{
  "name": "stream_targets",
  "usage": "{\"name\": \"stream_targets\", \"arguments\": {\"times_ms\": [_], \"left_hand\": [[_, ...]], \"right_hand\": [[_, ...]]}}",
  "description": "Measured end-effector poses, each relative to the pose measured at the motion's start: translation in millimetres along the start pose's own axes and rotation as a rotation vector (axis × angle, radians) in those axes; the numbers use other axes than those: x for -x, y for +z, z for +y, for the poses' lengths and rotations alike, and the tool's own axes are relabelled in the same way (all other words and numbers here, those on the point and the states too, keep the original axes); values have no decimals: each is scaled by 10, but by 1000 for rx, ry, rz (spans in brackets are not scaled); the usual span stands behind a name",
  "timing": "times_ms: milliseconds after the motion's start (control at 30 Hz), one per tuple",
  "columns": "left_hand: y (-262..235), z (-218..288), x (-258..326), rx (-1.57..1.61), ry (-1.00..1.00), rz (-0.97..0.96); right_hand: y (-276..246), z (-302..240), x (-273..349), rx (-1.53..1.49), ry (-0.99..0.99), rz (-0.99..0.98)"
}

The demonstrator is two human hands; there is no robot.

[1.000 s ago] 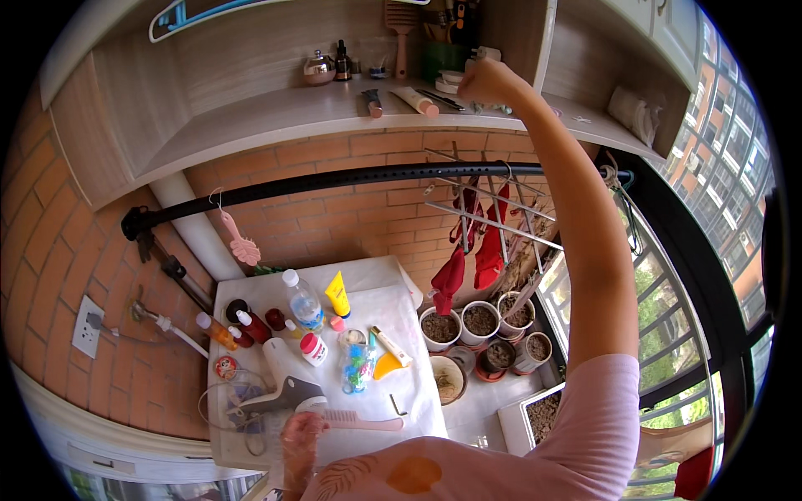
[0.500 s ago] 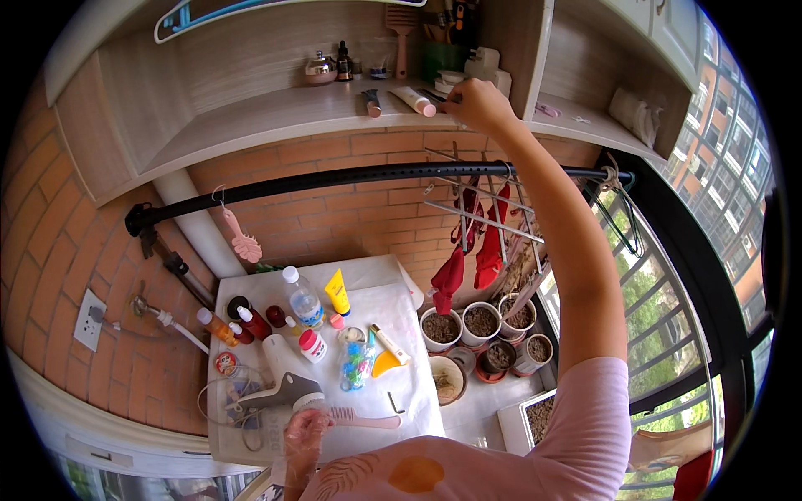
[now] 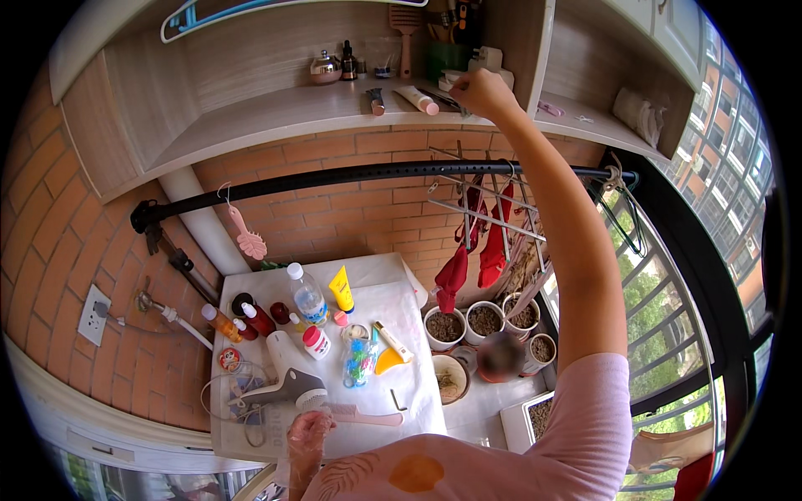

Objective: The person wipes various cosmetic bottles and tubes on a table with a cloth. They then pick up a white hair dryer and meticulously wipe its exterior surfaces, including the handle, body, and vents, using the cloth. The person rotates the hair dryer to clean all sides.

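My right hand (image 3: 484, 95) reaches up to the shelf, its fingertips pinched together by a slim dark item (image 3: 445, 98). What the fingers hold, if anything, is too small to make out. Left of it on the shelf lie a white tube with a pink cap (image 3: 418, 100) and a small dark tube (image 3: 375, 102). My left hand (image 3: 309, 432) is low over the table's front edge, fingers curled, with something clear like plastic film around it. What it holds is unclear. Beside it are a pink comb (image 3: 364, 415) and a white and grey hair dryer (image 3: 292, 386).
A black rail (image 3: 368, 172) crosses between shelf and table, carrying a metal drying rack (image 3: 493, 204) with red cloths. On the table (image 3: 251, 288) stand a water bottle (image 3: 306, 296), a yellow tube (image 3: 342, 290) and several small bottles. Plant pots (image 3: 444, 328) sit at right.
My right hand has shifted slightly right and up at the shelf, still pinched. My left hand stays beside the comb. The whole view has moved a little.
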State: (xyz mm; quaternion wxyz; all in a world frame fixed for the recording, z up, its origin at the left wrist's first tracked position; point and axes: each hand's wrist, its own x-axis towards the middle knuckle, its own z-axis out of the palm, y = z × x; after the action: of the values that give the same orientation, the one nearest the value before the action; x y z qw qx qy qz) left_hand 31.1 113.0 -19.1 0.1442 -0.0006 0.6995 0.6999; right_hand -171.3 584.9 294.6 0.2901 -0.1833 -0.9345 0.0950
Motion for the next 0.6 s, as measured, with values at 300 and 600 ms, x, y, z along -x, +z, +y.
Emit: {"name": "stream_targets", "arguments": {"times_ms": [300, 600], "left_hand": [[-18, -87, 27, 16, 44, -2], [-48, -95, 97, 32, 60, 42]], "right_hand": [[58, -101, -18, 11, -23, -23], [145, -15, -211, 47, -48, 73]]}}
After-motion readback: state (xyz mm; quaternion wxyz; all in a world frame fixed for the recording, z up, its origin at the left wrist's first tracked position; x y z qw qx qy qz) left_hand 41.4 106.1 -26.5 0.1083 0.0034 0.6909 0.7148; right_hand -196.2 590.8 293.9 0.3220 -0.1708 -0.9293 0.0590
